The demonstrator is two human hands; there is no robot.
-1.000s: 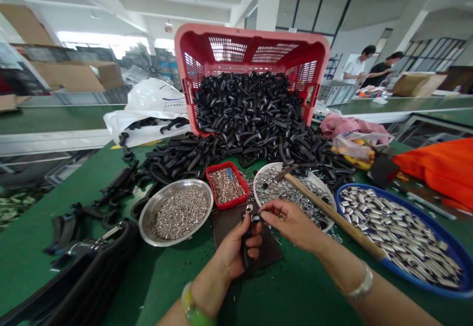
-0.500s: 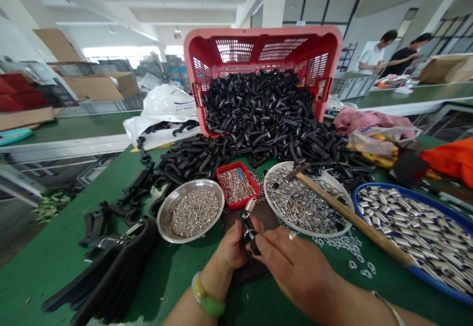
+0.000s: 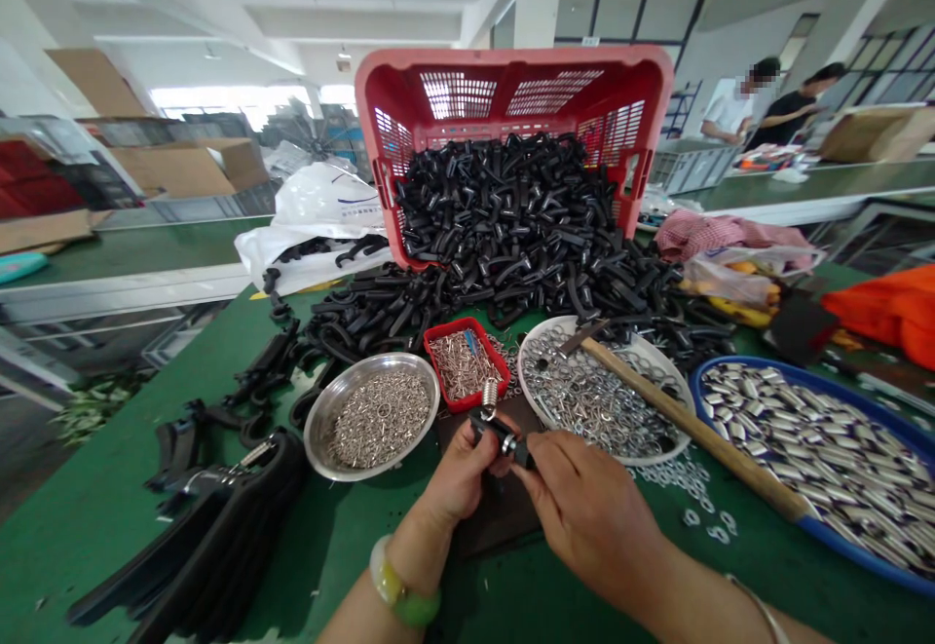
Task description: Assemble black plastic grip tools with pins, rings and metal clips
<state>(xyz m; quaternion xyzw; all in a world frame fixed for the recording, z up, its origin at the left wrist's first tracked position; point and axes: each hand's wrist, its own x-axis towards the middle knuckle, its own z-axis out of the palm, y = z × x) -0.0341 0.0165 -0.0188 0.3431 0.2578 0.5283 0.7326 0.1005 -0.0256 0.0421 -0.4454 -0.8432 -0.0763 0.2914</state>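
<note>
Between my hands is a small black plastic lever part (image 3: 521, 453) with a shiny metal piece across it. A coil spring (image 3: 489, 393) stands up from its far side. My left hand (image 3: 462, 476) is closed around the left end, thumb on top. The fingers of my right hand (image 3: 584, 496) pinch the right end. My fingers cover much of the part. Under the hands lies a dark flat plate (image 3: 504, 525). Just beyond them are a red tray (image 3: 505, 377) of small metal pins and a steel bowl (image 3: 310, 430) of small metal pieces.
A white dish (image 3: 527, 400) of metal rings has a wooden-handled hammer (image 3: 701, 428) across it. A blue-rimmed tray (image 3: 698, 383) of metal cylinders is at right. Behind, a red crate (image 3: 515, 57) spills black parts. More black handles (image 3: 226, 537) lie at left. Two people work far right.
The black lever part has turned in my hands, so it now lies more sideways with its spring upright. My right hand has shifted to its right end, fingers more bunched.
</note>
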